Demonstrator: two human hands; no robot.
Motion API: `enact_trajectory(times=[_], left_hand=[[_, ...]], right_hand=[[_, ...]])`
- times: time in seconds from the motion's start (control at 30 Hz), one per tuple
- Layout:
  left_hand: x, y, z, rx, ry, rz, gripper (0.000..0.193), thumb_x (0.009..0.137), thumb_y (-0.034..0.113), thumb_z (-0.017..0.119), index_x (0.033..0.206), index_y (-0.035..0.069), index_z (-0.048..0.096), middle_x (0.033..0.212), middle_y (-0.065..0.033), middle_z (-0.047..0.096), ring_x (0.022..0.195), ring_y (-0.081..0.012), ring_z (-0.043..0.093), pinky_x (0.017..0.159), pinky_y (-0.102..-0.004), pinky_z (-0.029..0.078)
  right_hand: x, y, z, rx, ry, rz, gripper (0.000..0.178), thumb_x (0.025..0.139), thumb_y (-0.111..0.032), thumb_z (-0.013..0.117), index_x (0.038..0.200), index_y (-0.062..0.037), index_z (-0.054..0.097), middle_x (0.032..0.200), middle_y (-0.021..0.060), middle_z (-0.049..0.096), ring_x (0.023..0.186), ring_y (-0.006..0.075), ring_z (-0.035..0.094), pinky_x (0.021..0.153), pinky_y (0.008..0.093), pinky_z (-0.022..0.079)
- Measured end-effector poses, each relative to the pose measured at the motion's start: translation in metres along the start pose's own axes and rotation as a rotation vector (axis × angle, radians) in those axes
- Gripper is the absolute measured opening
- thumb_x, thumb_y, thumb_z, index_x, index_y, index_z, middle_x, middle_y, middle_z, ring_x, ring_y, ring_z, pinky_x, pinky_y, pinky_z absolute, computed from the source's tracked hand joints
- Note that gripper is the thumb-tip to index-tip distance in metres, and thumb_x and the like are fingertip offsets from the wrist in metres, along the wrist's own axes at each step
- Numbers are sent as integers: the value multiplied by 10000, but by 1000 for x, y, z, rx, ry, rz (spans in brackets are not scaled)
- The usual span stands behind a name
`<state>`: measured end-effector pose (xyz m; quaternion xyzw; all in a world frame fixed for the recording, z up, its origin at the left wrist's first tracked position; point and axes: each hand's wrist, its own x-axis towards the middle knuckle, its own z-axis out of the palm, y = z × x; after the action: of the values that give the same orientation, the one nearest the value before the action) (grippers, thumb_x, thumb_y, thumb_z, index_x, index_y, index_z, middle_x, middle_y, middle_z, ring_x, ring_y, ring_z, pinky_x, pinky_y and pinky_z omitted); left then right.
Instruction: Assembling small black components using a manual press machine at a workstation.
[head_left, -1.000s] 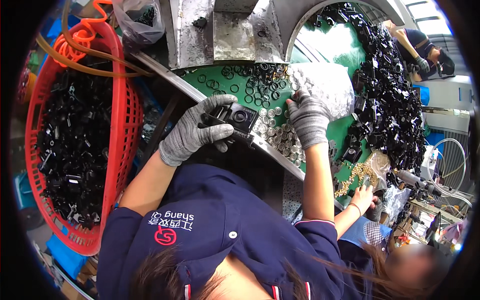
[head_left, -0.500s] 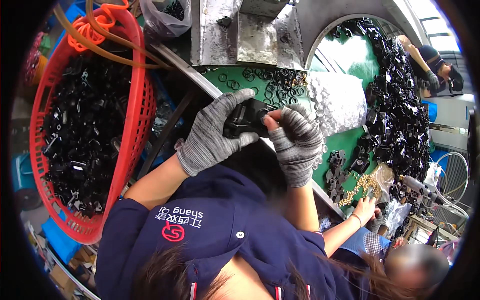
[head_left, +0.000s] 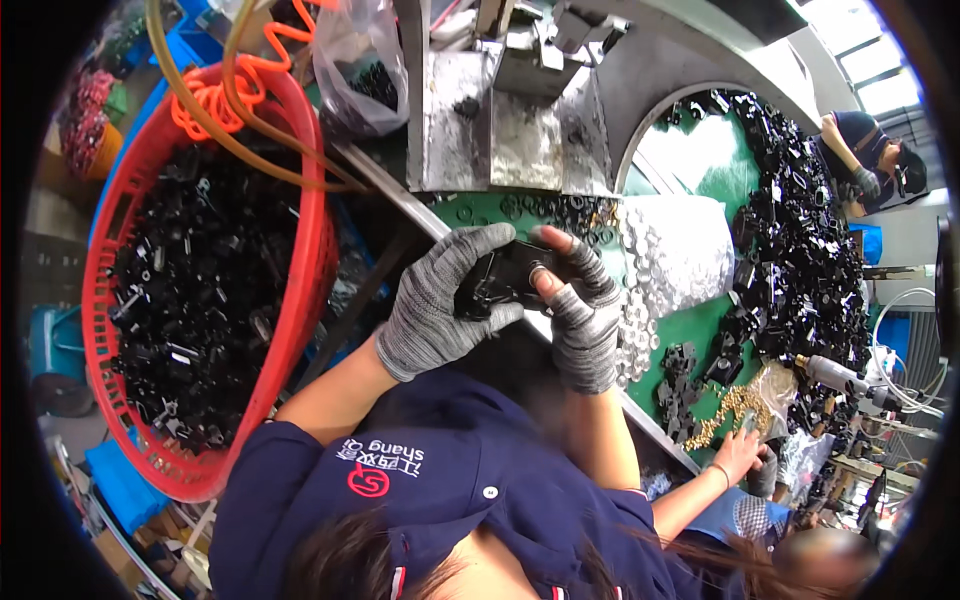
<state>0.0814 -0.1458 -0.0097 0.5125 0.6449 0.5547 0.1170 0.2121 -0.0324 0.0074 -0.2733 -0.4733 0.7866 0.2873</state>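
A dark, boxy black part (head_left: 498,278) is held up between my two grey-gloved hands, over the table's front edge. My left hand (head_left: 440,295) wraps round its left side, fingers along the top and thumb beneath. My right hand (head_left: 583,310) grips the right side, with bare thumb and fingertips against it. A thin round rim shows on the part near the right thumb; its exact kind I cannot make out. Beyond the hands, several black rings (head_left: 520,208) lie on the green tabletop (head_left: 690,318). Clear ring-shaped pieces (head_left: 637,335) lie just right of my right hand.
At left stands a red basket (head_left: 300,330) full of black parts. A metal fixture (head_left: 525,140) rises behind the rings. Rightward are a clear plastic bag (head_left: 680,250), heaped black parts (head_left: 790,230) and small brass pieces (head_left: 730,410), where a co-worker's hand (head_left: 738,455) reaches in.
The right fingers have spread from a pinch on the part's face to a hold across its right side. In the picture, both hands and the surroundings sit lower.
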Motion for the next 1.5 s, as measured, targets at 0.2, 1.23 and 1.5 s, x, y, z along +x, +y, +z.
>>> enact_trajectory(times=[0.2,1.23,1.5], left_hand=[[44,-13,9,-502,163,-374,626,767,111,816,1316,68,517,1065,-43,652,896,-112,626,760,-247,543],[155,-45,21,-504,298,-280,459,806,124,787,1211,33,594,951,-50,647,757,-96,631,599,-219,530],[156,-55,23,-336,335,-150,490,782,171,812,1201,29,601,1009,-48,634,824,-102,632,644,-221,552]], right_hand=[[11,-3,-39,-92,91,-238,334,855,-18,687,1184,-22,630,1140,62,640,946,115,601,871,252,478],[17,32,-82,-593,240,-415,128,878,24,628,992,7,685,970,52,675,904,117,607,843,249,481],[17,30,-80,-620,227,-412,131,878,25,628,995,10,684,972,53,673,907,118,606,848,250,481]])
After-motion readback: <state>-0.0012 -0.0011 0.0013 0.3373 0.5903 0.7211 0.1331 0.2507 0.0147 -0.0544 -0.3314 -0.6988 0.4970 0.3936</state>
